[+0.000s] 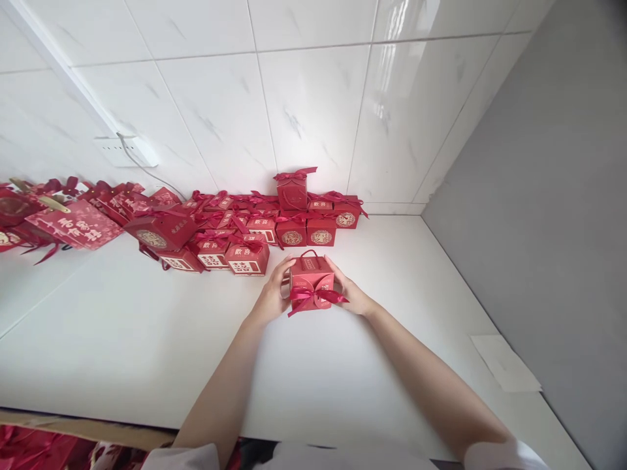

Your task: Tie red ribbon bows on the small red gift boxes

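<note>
Box [311, 275] with a bow is gripped at its sides between left hand [274, 292] and right hand [351, 294], several fingertips hidden behind it.

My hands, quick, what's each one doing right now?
Left hand: on the left side of the red box with the ribbon bow, holding it.
Right hand: on its right side, holding it too.
</note>
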The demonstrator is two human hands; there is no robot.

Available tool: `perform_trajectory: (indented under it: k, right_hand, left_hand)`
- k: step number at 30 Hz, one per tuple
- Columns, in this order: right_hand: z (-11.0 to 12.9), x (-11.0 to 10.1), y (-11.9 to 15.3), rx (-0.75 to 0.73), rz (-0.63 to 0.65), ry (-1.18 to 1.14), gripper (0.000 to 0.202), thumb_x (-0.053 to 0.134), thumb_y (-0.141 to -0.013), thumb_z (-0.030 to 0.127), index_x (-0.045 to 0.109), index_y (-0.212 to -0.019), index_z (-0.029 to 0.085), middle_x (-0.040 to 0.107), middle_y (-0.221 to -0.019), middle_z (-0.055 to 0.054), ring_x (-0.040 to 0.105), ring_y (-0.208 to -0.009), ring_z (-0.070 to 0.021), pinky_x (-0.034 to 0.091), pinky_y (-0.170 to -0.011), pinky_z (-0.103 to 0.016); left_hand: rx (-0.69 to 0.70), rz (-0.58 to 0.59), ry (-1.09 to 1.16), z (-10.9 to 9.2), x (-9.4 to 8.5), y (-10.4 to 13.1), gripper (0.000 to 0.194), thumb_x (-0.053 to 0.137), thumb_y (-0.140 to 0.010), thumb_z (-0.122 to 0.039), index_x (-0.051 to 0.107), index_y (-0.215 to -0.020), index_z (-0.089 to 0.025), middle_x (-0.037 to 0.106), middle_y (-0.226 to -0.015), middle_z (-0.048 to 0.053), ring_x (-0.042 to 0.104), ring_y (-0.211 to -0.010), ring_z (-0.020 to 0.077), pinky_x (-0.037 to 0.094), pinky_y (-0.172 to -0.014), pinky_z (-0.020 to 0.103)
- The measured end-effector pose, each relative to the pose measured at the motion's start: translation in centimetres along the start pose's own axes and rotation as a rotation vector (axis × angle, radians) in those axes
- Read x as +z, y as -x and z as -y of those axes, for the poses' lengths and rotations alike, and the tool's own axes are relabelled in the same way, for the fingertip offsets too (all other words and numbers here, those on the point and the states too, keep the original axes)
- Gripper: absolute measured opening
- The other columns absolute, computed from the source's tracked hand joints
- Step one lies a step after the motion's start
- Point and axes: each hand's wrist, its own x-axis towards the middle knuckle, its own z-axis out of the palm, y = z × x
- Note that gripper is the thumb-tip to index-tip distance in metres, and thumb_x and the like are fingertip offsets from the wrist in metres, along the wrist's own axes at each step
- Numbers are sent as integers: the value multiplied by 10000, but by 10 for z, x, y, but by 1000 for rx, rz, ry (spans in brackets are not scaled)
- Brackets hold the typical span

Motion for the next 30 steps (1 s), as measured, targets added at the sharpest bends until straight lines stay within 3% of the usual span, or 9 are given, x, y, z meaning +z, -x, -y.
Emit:
perform_trajectory:
  k: [5,10,15,19,25,30]
  right_hand:
    - [-6,-2,-1,-24,-19,49,976,691,-798,288,73,-1551,346,311,-1571,-49,423,-1365,-289,296,-1150,-489]
    - [0,0,-5,108,-2,-172,831,704,-803,396,275,-1511,330,314,-1570,-46,387,-1390,-299,380,-1105,-480]
    - [7,5,-12,102,-31,-273,677,630,-863,494,368,-1462,317,356,-1551,-44,362,-1409,-272,339,-1137,-476]
    - [-5,5,-12,121,-95,-269,658,661,-842,499,424,-1420,292,435,-1492,-85,435,-1352,-279,355,-1118,-495]
    - [-10,5,-12,147,-193,-300,676,644,-823,567,434,-1397,278,469,-1453,-101,456,-1324,-297,369,-1095,-506]
    - [-14,9,-11,203,-288,-322,608,533,-887,578,398,-1406,291,518,-1410,-78,462,-1319,-289,375,-1086,-501]
  left_hand:
    - [25,29,-57,2,-3,2,731,750,-708,-255,450,-1360,-395,257,-1583,31,521,-1254,278,420,-1064,479]
    - [-44,17,-115,13,-4,-1,900,826,-631,-340,397,-1420,-282,438,-1459,114,516,-1249,314,442,-1037,461]
    - [-162,-48,-52,21,0,-6,575,587,-837,-538,561,-1284,-178,617,-1259,124,573,-1177,307,449,-1007,416]
    - [-125,-45,-144,13,2,-5,543,437,-917,-556,564,-1304,-198,617,-1291,103,551,-1206,297,427,-1020,406]
    - [-249,-13,-3,-1,9,-6,536,433,-916,-561,577,-1288,-202,602,-1340,66,521,-1266,290,406,-1068,401]
    - [-348,-97,302,11,25,-8,612,408,-905,-603,547,-1321,-176,608,-1331,82,492,-1301,298,363,-1119,434]
